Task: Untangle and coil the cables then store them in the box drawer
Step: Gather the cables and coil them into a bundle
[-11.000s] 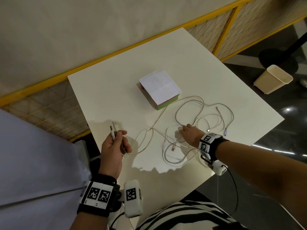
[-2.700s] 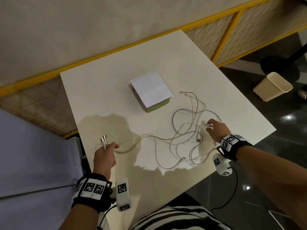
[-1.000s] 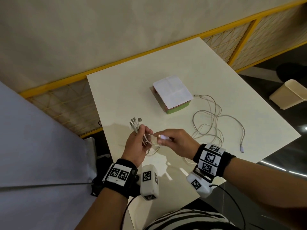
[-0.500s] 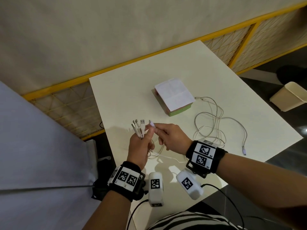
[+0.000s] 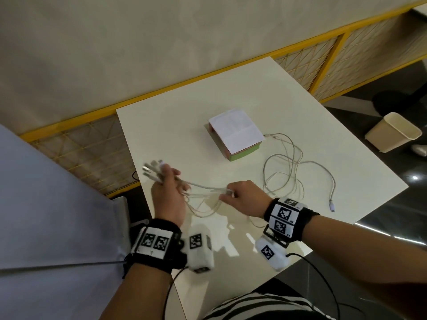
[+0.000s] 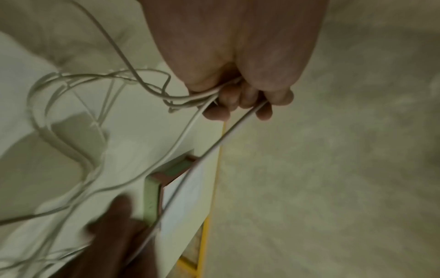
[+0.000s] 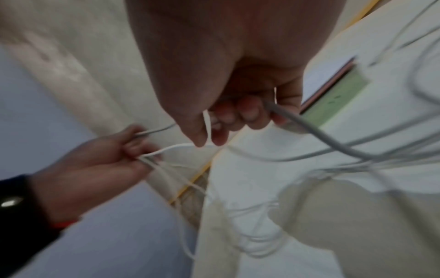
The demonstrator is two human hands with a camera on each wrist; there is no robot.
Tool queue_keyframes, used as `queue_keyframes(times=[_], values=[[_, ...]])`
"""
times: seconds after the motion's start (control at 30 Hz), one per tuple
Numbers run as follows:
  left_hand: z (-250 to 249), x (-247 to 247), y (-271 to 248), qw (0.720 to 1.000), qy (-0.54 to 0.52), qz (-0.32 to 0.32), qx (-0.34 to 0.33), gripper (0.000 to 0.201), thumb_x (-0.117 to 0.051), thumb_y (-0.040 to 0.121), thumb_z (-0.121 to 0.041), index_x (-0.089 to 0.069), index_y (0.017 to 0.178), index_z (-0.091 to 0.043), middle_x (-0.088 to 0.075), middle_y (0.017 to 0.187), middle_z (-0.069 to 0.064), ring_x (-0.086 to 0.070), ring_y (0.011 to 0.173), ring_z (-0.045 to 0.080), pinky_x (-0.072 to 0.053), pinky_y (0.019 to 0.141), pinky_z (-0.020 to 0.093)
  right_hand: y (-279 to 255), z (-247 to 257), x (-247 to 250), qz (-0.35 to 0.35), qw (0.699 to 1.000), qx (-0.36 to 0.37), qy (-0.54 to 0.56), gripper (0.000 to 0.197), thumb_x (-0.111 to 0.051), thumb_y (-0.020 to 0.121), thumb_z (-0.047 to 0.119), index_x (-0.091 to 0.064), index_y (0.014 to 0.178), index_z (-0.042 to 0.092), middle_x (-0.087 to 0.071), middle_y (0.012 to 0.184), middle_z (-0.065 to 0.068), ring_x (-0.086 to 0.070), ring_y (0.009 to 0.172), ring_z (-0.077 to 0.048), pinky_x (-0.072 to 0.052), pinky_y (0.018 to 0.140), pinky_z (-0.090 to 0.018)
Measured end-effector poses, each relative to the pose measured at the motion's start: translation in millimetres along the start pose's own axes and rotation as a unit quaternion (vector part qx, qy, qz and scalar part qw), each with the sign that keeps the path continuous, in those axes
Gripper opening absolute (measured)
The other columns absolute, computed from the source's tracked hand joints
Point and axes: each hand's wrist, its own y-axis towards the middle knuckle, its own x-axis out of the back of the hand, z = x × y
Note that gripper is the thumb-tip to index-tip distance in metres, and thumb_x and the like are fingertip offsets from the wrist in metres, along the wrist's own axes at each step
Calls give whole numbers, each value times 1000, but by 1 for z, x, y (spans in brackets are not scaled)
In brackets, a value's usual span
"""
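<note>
Left hand [image 5: 168, 199] grip curled round a bunch of white cables [image 5: 284, 167], plug ends fanned above the fist. Right hand [image 5: 245, 197] grip pinching the strands pulled taut between the hands. Remaining cable loops loose on white tabletop [image 5: 231, 93], just right of closed box drawer [image 5: 235, 133]. Beige bin [image 5: 392, 131] on floor.

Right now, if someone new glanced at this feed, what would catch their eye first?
Probably the two hands over the table's near-left part: the left hand grips a bunch of white cable plugs, and the right hand pinches the strands stretched between them. Next, loose cable loops sprawl on the white table right of the paper-topped box.
</note>
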Motion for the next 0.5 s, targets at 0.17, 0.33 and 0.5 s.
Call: queue_keyframes(times=[0.17, 0.33, 0.5], values=[[-8, 19, 26, 967, -241, -3, 82, 41, -39, 99, -44, -45, 68, -17, -58, 55, -6, -66, 63, 12, -57, 75, 38, -11, -51, 31, 27, 996, -80, 35, 43, -63, 85, 37, -41, 54, 19, -40, 52, 4, -39, 50, -11, -33, 55, -27], [-17, 5, 19, 949, -301, 14, 94, 43, -38, 99, -46, -39, 64, -20, -32, 41, -9, -35, 38, 7, -56, 58, 27, -10, -63, 53, 76, 980, -67, -171, 29, -52, 87, 41, -54, 70, 18, -54, 67, 0, -56, 75, -25, -47, 71, -35], [-45, 8, 27, 942, -333, -16, 20, 42, -37, 100, -44, -40, 64, -22, -30, 38, -7, -30, 36, 7, -48, 49, 21, -7, -79, 63, 146, 954, -154, -214, 38, -47, 77, 52, -53, 60, 19, -57, 72, 2, -57, 79, -23, -51, 76, -37]])
